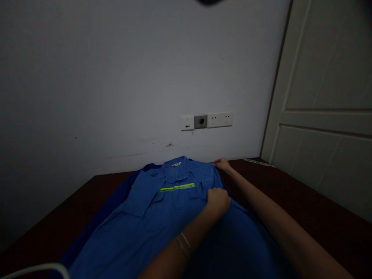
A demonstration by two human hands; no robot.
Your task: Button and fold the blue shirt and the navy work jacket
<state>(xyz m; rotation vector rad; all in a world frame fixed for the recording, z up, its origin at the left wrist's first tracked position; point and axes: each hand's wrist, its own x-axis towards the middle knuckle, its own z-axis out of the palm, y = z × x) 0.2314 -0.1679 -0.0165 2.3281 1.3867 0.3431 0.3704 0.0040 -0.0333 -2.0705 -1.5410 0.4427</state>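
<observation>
A blue work shirt [151,217] with a yellow-green reflective stripe [177,187] lies flat on a dark brown table [305,201], its collar toward the wall. My left hand [217,201] is closed on the shirt's fabric just right of the chest stripe; thin bracelets circle that wrist. My right hand [222,164] rests farther back, pinching the shirt's right shoulder edge near the collar. Both forearms stretch over the lower part of the shirt.
A white wall stands just behind the table, with a strip of sockets and a switch [206,121]. A white door [328,108] is on the right. A white cord [37,269] curves at the lower left corner. A small patterned strip [258,162] lies by the door.
</observation>
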